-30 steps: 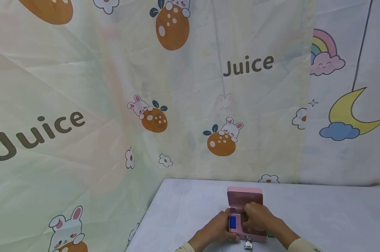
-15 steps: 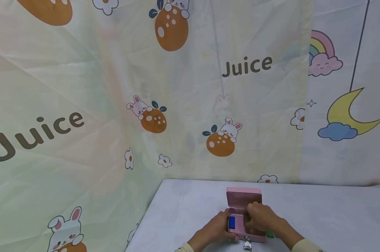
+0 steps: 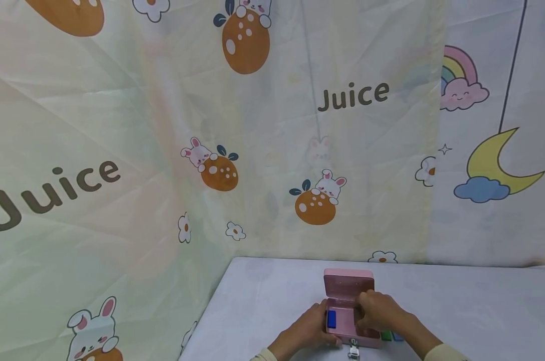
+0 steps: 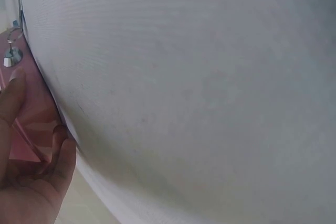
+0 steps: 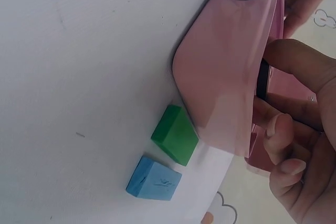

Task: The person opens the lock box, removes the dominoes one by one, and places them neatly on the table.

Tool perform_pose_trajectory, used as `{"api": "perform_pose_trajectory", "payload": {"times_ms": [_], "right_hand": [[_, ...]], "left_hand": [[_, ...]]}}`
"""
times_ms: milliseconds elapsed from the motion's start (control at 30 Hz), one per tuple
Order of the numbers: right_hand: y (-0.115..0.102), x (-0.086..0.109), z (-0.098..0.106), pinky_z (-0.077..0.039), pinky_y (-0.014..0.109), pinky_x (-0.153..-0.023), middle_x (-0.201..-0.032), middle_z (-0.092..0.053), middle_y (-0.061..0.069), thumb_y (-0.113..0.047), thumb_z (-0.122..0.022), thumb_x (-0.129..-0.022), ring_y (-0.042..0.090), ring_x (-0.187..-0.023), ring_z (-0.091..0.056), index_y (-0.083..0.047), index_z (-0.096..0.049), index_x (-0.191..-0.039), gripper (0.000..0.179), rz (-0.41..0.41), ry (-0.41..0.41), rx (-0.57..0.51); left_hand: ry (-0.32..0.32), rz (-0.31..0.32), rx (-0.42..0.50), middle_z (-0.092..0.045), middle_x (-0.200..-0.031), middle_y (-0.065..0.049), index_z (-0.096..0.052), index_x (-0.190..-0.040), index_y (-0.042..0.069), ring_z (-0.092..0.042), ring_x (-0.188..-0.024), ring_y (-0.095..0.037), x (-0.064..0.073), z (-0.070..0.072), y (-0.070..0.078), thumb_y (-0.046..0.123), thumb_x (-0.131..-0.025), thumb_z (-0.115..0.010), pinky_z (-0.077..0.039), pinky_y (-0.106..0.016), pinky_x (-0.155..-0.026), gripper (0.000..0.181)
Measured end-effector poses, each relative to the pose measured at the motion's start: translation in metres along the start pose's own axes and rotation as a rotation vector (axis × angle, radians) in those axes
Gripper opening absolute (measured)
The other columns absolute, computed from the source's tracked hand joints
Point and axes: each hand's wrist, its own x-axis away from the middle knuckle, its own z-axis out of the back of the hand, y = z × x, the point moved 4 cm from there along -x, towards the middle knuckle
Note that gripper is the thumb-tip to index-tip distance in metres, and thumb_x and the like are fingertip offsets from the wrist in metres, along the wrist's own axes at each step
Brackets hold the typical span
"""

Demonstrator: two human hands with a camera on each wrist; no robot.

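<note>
A pink metal lockable box (image 3: pixel 366 342) stands on the table with its lid (image 3: pixel 348 286) raised. My left hand (image 3: pixel 309 326) holds its left side, the thumb along the front wall and the fingers at the side. Inside, a dark blue block (image 3: pixel 332 319) lies against the left wall. My right hand (image 3: pixel 381 312) reaches into the right part of the box. In the right wrist view, thumb and finger pinch a black piece (image 5: pixel 262 80) just inside the rim; most of it is hidden. Keys (image 3: pixel 354 348) hang from the lock on the front.
Outside the box's right side, a green block (image 5: pixel 176 136) and a lighter blue block (image 5: pixel 154 179) lie on the white table cover (image 3: pixel 272 291). A printed curtain (image 3: pixel 263 200) hangs behind the table and on the left.
My right hand has shifted slightly rightward inside the box, baring more of its floor. The lighter blue block beside the green one has come into view. The left hand stays on the box.
</note>
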Motion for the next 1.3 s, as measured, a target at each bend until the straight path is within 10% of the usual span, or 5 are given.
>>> {"api": "perform_pose_trajectory", "payload": {"times_ms": [1300], "right_hand": [[0.005,0.015,0.023,-0.051,0.036,-0.066,-0.070,-0.063,-0.006,-0.016,-0.092,-0.068,0.016,-0.067,-0.054,-0.009,-0.076,-0.094,0.031,-0.037,-0.008,-0.078]], "left_hand": [[0.019,0.013,-0.020,-0.057,-0.112,0.008,-0.043,-0.146,0.024,-0.048,-0.092,0.000,0.004,0.000,0.001,0.036,-0.074,-0.089,-0.051,-0.030,-0.096,0.087]]}}
